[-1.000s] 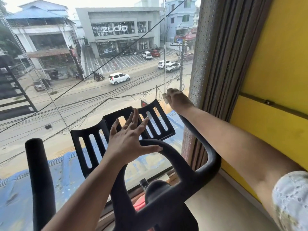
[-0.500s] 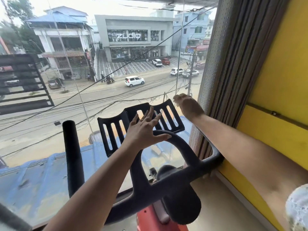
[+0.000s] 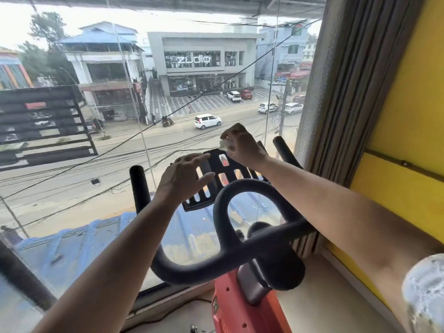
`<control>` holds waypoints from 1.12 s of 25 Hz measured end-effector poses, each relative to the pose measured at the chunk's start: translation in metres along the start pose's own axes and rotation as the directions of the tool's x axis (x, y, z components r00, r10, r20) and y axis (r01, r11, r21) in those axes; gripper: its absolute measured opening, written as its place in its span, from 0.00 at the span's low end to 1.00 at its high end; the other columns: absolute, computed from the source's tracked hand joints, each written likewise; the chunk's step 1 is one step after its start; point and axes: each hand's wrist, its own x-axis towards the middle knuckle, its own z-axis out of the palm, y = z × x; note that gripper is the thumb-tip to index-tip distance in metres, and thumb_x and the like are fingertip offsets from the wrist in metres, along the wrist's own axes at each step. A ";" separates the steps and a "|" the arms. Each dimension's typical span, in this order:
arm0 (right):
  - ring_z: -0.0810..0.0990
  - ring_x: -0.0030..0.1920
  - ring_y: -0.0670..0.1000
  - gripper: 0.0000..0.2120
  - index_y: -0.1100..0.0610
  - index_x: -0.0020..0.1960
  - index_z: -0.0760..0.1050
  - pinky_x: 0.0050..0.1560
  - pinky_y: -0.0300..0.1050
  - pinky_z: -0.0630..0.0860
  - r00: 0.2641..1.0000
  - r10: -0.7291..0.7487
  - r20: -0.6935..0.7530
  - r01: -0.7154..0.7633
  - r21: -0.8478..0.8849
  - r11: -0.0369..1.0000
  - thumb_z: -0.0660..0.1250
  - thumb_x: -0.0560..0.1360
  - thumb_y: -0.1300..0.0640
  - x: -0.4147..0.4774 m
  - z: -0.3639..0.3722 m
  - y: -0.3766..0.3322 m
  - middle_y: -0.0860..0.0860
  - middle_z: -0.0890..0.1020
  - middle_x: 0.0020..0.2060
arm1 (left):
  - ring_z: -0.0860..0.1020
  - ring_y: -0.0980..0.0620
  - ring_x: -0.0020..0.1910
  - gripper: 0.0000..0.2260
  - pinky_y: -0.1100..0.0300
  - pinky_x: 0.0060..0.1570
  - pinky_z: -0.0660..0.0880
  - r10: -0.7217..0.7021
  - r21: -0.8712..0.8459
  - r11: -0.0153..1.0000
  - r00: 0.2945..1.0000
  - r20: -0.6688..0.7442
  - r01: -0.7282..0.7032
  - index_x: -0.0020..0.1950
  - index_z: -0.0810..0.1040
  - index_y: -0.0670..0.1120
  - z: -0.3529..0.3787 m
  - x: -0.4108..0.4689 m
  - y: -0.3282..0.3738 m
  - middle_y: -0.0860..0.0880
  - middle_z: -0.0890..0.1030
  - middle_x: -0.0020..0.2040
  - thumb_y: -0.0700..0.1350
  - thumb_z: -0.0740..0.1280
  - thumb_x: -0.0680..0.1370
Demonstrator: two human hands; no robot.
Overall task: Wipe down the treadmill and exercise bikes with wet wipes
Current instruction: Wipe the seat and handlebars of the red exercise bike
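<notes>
Step in hand: wiping the bike's (image 3: 242, 311) slotted rack (image 3: 216, 168), mounted ahead of the handlebar (image 3: 242, 185) and facing the window (image 3: 96, 188).

Right hand (image 3: 242, 147): fingertips pinch a small crumpled white wipe (image 3: 224, 144) against the rack's top edge; grasping, not released.

Left hand (image 3: 182, 179): fingers straight and spread, laid flat over the rack's left part; holds nothing; judged to be steadying the rack.

Materials: rack is matte black hard plastic, a flat panel pierced by rows of long rounded slots, tilted back; handlebar is a thick black tube bent into loops, soft-looking coating, dull finish; frame below is glossy orange with a grey post; wipe looks thin, damp and bunched, much smaller than the rack. Ribbed grey curtain (image 3: 336, 92) hangs just right of the bike.

Judgement: early in the task; only the rack under treatment; no treadmill in view.

Next move calls for: dragging the wipe down across the slats with light pressure while the left hand braces; slot edges may snag or tear the wipe; then handlebar.
</notes>
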 end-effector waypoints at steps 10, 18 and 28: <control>0.72 0.54 0.59 0.10 0.62 0.54 0.76 0.46 0.45 0.66 0.994 -0.103 -0.027 0.106 0.128 0.986 0.66 0.73 0.63 -0.007 0.065 -0.109 0.58 0.81 0.50 | 0.50 0.50 0.79 0.39 0.48 0.75 0.54 -0.532 -0.244 0.819 0.847 0.014 0.519 0.80 0.52 0.53 -0.009 -0.144 -0.042 0.51 0.50 0.81 0.59 0.69 0.76; 0.77 0.44 0.57 0.08 0.63 0.48 0.75 0.42 0.44 0.70 0.964 0.151 0.219 -0.234 0.430 0.872 0.68 0.75 0.57 -0.025 0.115 -0.158 0.58 0.81 0.43 | 0.67 0.51 0.73 0.53 0.63 0.63 0.64 -0.641 -0.627 0.478 0.732 0.229 0.615 0.81 0.40 0.52 0.015 -0.176 -0.014 0.55 0.65 0.73 0.55 0.77 0.70; 0.80 0.35 0.36 0.10 0.56 0.39 0.82 0.40 0.33 0.77 0.859 0.205 0.469 -0.453 0.510 0.732 0.72 0.69 0.70 -0.103 0.077 -0.170 0.42 0.84 0.35 | 0.82 0.61 0.48 0.59 0.70 0.46 0.75 -0.482 -0.851 0.216 0.810 0.334 0.479 0.77 0.31 0.54 0.031 -0.197 -0.007 0.51 0.83 0.56 0.36 0.77 0.69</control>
